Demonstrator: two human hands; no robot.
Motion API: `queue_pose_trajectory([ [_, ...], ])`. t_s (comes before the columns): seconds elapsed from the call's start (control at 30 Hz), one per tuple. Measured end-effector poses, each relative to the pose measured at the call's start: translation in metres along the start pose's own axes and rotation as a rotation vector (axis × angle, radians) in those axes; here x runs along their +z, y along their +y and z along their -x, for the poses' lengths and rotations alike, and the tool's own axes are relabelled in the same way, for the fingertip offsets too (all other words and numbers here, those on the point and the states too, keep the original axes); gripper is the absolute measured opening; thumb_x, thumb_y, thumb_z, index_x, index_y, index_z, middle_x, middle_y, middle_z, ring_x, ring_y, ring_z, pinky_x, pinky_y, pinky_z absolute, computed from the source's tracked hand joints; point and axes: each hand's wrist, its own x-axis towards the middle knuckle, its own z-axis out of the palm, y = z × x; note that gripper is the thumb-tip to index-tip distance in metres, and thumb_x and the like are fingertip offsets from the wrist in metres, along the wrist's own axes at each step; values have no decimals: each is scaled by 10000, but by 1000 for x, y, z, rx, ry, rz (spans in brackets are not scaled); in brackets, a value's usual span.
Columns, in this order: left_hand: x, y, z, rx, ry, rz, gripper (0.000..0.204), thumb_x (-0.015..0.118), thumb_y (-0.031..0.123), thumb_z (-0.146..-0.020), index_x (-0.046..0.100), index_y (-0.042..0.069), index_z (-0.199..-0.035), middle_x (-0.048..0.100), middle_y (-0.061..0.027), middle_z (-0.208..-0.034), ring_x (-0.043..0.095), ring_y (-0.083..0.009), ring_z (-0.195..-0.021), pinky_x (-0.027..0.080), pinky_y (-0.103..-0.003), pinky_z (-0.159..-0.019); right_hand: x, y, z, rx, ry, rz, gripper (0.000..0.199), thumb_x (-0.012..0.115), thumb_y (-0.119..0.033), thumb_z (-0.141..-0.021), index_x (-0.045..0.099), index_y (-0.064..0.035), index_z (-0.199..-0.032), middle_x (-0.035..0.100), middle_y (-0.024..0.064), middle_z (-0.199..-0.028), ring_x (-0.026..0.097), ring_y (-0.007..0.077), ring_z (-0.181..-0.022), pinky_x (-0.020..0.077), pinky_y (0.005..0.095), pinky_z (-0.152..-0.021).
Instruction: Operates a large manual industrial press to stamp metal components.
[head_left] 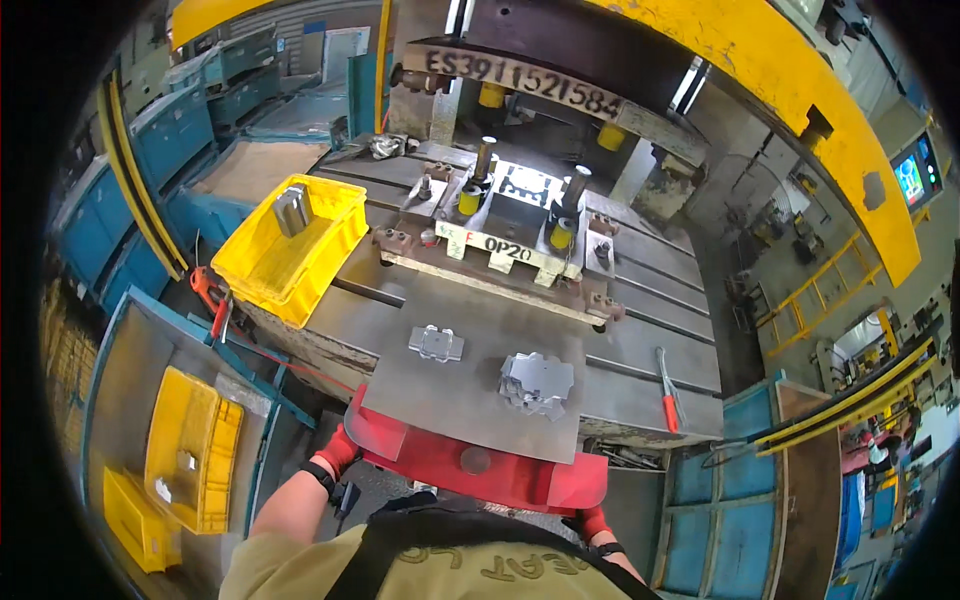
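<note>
Both my hands wear red gloves and are at the two ends of a red control panel (430,458) at the front edge of a press bed. My left hand (340,452) is against the panel's left end, its fingers partly hidden by the curved red guard. At the right end, my right hand (592,521) sits low beside the housing, its fingers mostly hidden too. Beyond the panel, a steel plate (450,395) carries a single flat grey stamped metal part (436,344) on the left and a stack of similar parts (537,383) on the right.
Behind the plate stands a press die (515,215) with guide posts. A yellow bin (285,285) holding metal parts is at the left of the bed. Red-handled tongs (669,395) lie at right. A blue cart (105,430) with yellow bins stands at lower left, a blue-framed bin (715,520) at lower right.
</note>
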Motion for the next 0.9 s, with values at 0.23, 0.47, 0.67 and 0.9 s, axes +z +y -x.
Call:
queue_pose_trajectory([
  [0.23,2,-2,-3,5,41,-39,486,529,202,-752,342,96,-1188,440,-129,-1141,414,-247,-1044,356,-321,-866,17,-66,-3,555,106,-279,643,709,-307,-570,418,-113,-1110,484,104,-1071,446,288,-993,362,349,-837],
  [0.47,6,-12,-4,3,19,-33,514,540,224,-734,340,112,-1194,436,-140,-1147,401,-272,-1059,358,-334,-866,-4,-28,-6,-25,-71,369,464,575,-358,-685,459,-117,-1064,534,71,-965,515,220,-841,425,326,-675],
  [0.67,11,-22,0,5,-27,-34,539,549,242,-718,338,126,-1200,432,-150,-1153,390,-294,-1072,361,-345,-867,2,-80,6,67,-60,665,366,525,-353,-741,502,-108,-1011,560,68,-902,544,197,-768,453,326,-611],
  [0.9,11,-55,-4,42,-40,-85,567,560,263,-700,336,142,-1207,428,-161,-1159,378,-319,-1087,363,-358,-867,11,-105,9,423,157,83,336,502,-340,-777,533,-74,-981,583,60,-860,565,178,-722,464,307,-574],
])
